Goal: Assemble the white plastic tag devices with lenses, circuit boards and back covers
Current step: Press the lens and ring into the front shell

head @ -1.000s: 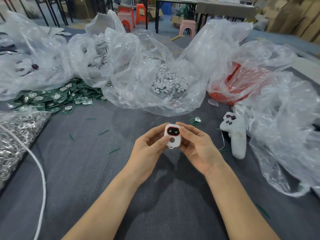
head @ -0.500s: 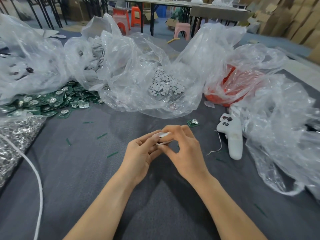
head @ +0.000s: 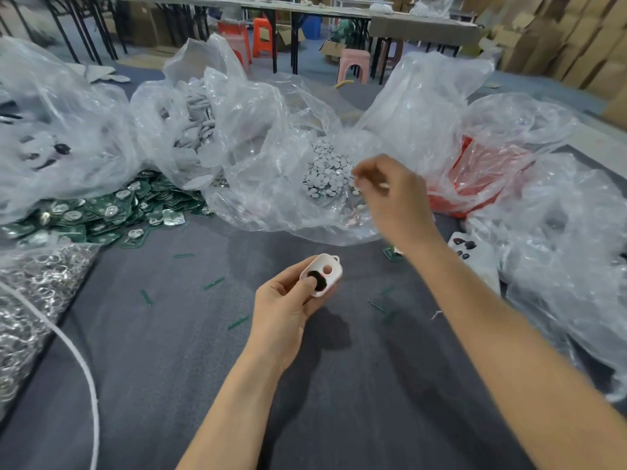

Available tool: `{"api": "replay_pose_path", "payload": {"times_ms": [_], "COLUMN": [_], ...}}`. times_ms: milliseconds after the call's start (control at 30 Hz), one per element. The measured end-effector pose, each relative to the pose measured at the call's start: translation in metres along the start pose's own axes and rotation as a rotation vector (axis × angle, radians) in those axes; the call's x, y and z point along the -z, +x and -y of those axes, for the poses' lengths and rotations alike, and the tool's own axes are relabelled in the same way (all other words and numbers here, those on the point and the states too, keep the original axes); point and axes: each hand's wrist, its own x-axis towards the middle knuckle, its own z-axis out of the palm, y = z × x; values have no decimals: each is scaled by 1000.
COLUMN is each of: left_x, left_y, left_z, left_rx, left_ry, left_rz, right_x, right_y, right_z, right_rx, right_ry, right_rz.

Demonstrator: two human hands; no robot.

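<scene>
Left hand: You are gripping the white tag shell (head: 327, 270) in your left hand (head: 285, 308), above the middle of the grey cloth table (head: 203, 385), with your thumb pressing on the dark lens (head: 318, 279) at its nearer end.
Tag shell: It is lying tilted across your fingers, its small loop pointing far and right, with a round hole showing just beyond the lens.
Right hand: Your right hand (head: 395, 198) is hovering farther out and to the right, at the clear bag of small white discs (head: 325, 171). Its fingers are curling inward, but blur is hiding whether they are pinching anything, so I cannot tell.
Circuit boards: A green pile (head: 95, 215) is lying at the far left, and a single board (head: 391, 253) is sitting just left of your right forearm.
Other bags: A clear bag of grey-white pieces (head: 195, 120) is standing far left of the discs, and a red bag (head: 475, 174) is sitting to the right.
Near left: A bag of metal rings (head: 30, 300) is lying beside a white cord (head: 79, 362).
</scene>
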Motion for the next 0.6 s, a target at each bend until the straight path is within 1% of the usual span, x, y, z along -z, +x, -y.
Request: {"api": "replay_pose_path", "payload": {"times_ms": [33,100,167,200,333,500,567,600], "left_x": [0,0,0,0,-1,-1,0,0], "left_y": [0,1,1,2,6,8,7,7], "left_z": [0,-1,-1,-1,-2,-1,0,0], "left_rx": [-7,-15,-9,-4,1,-3,-5,-9], "left_ry": [-1,16,35,32,3,10,-5,-9], "left_rz": [-14,-42,-61,-64,-64,-68,-73,-72], "right_x": [-2,-10,-20,-25,-37,-34,-30,-26], "right_y": [23,54,61,58,51,48,44,40], "right_z": [-9,-36,-66,-79,-103,-108,-103,-97], "right_rx": [-48,-181,-296,-319,-271,-248,-284,-332], "right_ry": [-94,-277,-440,-491,-526,-481,-337,-195], "right_rz": [41,214,373,400,339,369,284,212]}}
